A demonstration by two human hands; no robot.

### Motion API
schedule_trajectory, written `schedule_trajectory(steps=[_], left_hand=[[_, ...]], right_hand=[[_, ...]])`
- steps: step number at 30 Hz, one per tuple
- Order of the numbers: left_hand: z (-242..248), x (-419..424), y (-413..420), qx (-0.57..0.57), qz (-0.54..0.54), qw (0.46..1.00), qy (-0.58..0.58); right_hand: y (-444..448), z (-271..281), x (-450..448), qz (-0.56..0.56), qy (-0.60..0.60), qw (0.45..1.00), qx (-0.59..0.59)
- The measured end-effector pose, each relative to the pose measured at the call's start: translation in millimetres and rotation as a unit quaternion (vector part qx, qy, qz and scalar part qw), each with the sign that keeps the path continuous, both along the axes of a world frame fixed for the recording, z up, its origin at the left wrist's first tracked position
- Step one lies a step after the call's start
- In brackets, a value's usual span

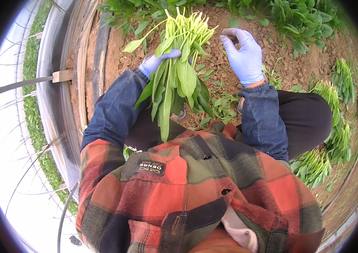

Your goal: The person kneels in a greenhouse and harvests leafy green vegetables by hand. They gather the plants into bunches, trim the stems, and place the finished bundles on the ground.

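Note:
My left hand (160,61), in a pale blue glove, grips a thick bunch of spinach (182,69). Its thumb lies across the front of the bunch and the other fingers are mostly hidden behind. Pale cut stems point away from me, while the broad leaves hang towards my lap. One stem with a small leaf (133,46) sticks out on the left. Just right of the stem ends is my right hand (245,53), also gloved, apart from the bunch. Its fingers are loosely curled, soil marks the fingertips, and nothing plainly shows between them.
Spinach plants (305,22) grow along the far side. Loose leaves (223,107) lie on the crumbly soil (122,63) between my feet. Several spinach bunches (313,167) rest on the ground at right. Boards and plastic sheeting (52,95) edge the left, with a bent rod (21,83) there.

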State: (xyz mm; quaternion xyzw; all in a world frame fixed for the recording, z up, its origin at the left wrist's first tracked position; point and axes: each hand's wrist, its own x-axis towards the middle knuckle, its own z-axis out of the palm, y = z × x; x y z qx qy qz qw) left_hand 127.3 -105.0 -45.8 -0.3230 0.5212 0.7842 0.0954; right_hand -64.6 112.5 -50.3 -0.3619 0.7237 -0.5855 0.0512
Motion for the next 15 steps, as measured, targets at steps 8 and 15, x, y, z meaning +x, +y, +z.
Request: schedule_trajectory(steps=[8, 15], left_hand=[[4.9, -6.8, 12.9, -0.096, -0.129, 0.982, 0.095], [1.5, 0.0, 7.2, -0.089, -0.164, 0.977, 0.100]], right_hand=[[-1.6, 9.3, 1.5, 0.008, 0.258, 0.965, 0.050], [-5.8, -6.3, -0.3, -0.048, 0.020, 0.996, -0.076]])
